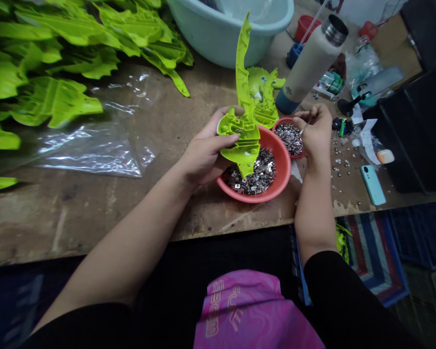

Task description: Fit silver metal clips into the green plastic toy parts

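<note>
My left hand (pixel 210 145) grips a lime-green molded plastic shell half (pixel 242 123), its ribbed inner side facing up and a long curved piece rising away from me. The shell hangs over a red bowl (pixel 284 169) of small shiny metal parts (pixel 263 177). To the right, my right hand (pixel 316 128) is closed in a pinch on a thin metal tool, perhaps tweezers (pixel 305 128), above a smaller red basket (pixel 294 156) of small metal pieces (pixel 288 138). Behind the held shell, another green shell piece (pixel 265 106) lies on the table.
Many green plastic shells (pixel 69 29) are heaped at the left on clear plastic sheeting (pixel 101 150). A pale blue basin (pixel 203 34) and a bottle (pixel 307 68) stand behind the bowls. At right are loose metal bits (pixel 343 165), a phone (pixel 373 184) and a black crate (pixel 414 131).
</note>
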Motion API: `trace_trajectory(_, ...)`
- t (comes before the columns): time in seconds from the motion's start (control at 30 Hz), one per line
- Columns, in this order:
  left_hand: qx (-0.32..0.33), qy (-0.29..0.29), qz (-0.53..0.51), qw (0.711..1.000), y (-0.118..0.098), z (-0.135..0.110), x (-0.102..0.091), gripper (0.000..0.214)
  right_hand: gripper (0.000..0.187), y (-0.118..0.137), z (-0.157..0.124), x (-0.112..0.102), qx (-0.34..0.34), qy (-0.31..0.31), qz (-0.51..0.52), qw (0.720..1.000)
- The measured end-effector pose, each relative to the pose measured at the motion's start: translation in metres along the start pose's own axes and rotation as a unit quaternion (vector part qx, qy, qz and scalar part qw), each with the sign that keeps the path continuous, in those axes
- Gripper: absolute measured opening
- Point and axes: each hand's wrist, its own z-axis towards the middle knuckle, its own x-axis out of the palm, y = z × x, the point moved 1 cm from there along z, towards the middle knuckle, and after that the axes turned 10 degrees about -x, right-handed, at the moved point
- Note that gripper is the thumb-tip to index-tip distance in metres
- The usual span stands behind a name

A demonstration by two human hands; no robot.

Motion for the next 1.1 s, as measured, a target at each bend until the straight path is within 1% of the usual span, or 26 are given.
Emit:
trace_trajectory(0.1,0.003,0.000,0.007,1.000,0.000,0.000,-0.001,0.059,0.060,0.006,0.001,-0.002,-0.005,-0.018,0.000,1.000)
trace_trajectory(0.17,0.003,0.002,0.010,1.000,0.000,0.000,-0.003,0.058,0.063,0.017,0.000,0.000,0.006,-0.015,0.006,1.000)
trace_trajectory(0.3,-0.006,-0.005,-0.006,1.000,-0.001,0.000,-0.003,0.056,0.070,0.058,-0.008,0.011,0.017,0.032,0.035,0.999)
trace_trajectory(0.43,-0.010,-0.011,-0.010,1.000,-0.003,-0.001,-0.003,0.060,0.063,0.101,-0.024,0.033,0.014,0.087,0.077,0.993)
trace_trajectory(0.5,-0.030,-0.005,-0.014,0.999,-0.006,-0.003,-0.002,0.056,0.061,0.118,-0.032,0.043,0.005,0.109,0.110,0.988)
trace_trajectory(0.57,-0.062,0.011,-0.017,0.998,-0.008,-0.006,-0.002,0.053,0.059,0.130,-0.039,0.051,-0.008,0.119,0.132,0.984)
trace_trajectory(0.7,-0.125,0.046,0.007,0.991,-0.010,-0.012,0.000,0.059,0.053,0.146,-0.051,0.057,-0.054,0.129,0.104,0.985)
trace_trajectory(0.77,-0.149,0.058,0.031,0.987,-0.011,-0.014,0.001,0.064,0.049,0.151,-0.053,0.057,-0.097,0.152,0.086,0.980)
trace_trajectory(0.87,-0.170,0.086,0.039,0.981,-0.011,-0.015,0.002,0.065,0.038,0.154,-0.053,0.058,-0.194,0.200,0.087,0.956)
trace_trajectory(0.93,-0.173,0.094,0.036,0.980,-0.012,-0.015,0.001,0.059,0.035,0.155,-0.052,0.057,-0.260,0.215,0.092,0.937)
trace_trajectory(0.97,-0.176,0.093,0.038,0.979,-0.013,-0.015,0.000,0.055,0.035,0.155,-0.051,0.057,-0.281,0.215,0.089,0.931)
trace_trajectory(1.03,-0.188,0.087,0.045,0.977,-0.013,-0.015,0.000,0.050,0.035,0.156,-0.052,0.057,-0.300,0.210,0.073,0.927)
trace_trajectory(1.07,-0.189,0.078,0.044,0.978,-0.012,-0.015,0.000,0.050,0.036,0.157,-0.053,0.057,-0.291,0.204,0.056,0.933)
trace_trajectory(1.1,-0.180,0.066,0.039,0.981,-0.011,-0.015,0.002,0.051,0.036,0.159,-0.054,0.057,-0.266,0.194,0.033,0.944)
